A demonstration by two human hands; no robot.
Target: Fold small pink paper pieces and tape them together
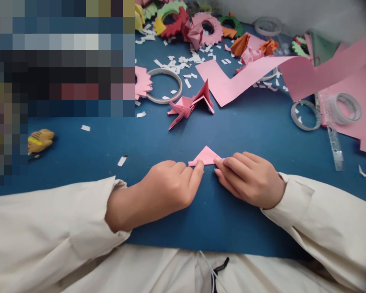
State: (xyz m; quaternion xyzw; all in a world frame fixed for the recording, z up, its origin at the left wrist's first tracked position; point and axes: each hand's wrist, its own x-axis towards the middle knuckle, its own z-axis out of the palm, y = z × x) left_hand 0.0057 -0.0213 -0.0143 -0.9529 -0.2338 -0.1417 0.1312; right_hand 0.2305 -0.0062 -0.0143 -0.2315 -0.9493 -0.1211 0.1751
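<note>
A small folded piece of pink paper (206, 155), shaped like a triangle over a narrow strip, lies on the blue table in front of me. My left hand (173, 183) is curled, its thumb pressing the paper's lower left edge. My right hand (248, 177) grips the paper's right end between thumb and fingers. Parts of the paper are hidden under both hands. Beyond it sit several folded pink paper pieces (186, 106) joined together, with pointed ends sticking up and out.
Cut pink sheets (232, 87) and rolls of tape (347, 109) lie to the right, beside a clear ruler (335, 148). White paper scraps (179, 63) and colourful folded paper rings (206, 27) are spread at the back. A yellow-brown object (41, 139) lies at left; the upper left is pixelated.
</note>
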